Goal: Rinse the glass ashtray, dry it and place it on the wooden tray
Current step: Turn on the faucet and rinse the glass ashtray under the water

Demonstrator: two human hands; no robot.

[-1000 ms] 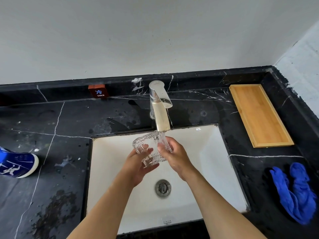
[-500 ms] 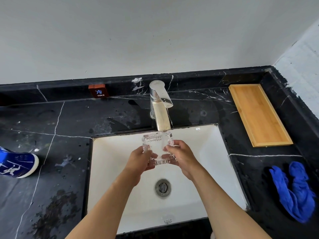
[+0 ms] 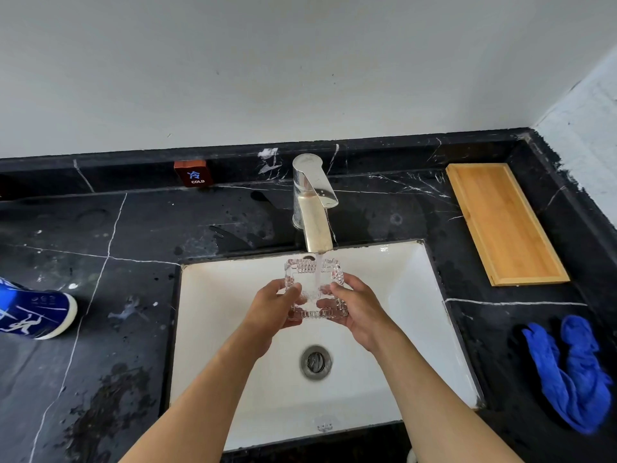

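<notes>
The square cut-glass ashtray (image 3: 312,279) is held flat, open side up, over the white sink (image 3: 410,285). My left hand (image 3: 272,309) grips its left edge and my right hand (image 3: 357,305) grips its right edge, thumbs inside the bowl. Water runs from the chrome faucet (image 3: 314,208) into the ashtray. The wooden tray (image 3: 504,222) lies on the black counter at the back right, with nothing on it. A crumpled blue cloth (image 3: 574,369) lies on the counter right of the sink.
The black marble counter (image 3: 100,295) has wet patches on its left part. A blue and white container (image 3: 31,312) lies at the left edge. A small brown "COLD" sign (image 3: 195,174) stands by the back wall. The drain (image 3: 315,361) sits below my hands.
The ashtray was tilted on edge under the water; both hands have turned it flat and open side up, and the stream now falls into its bowl.
</notes>
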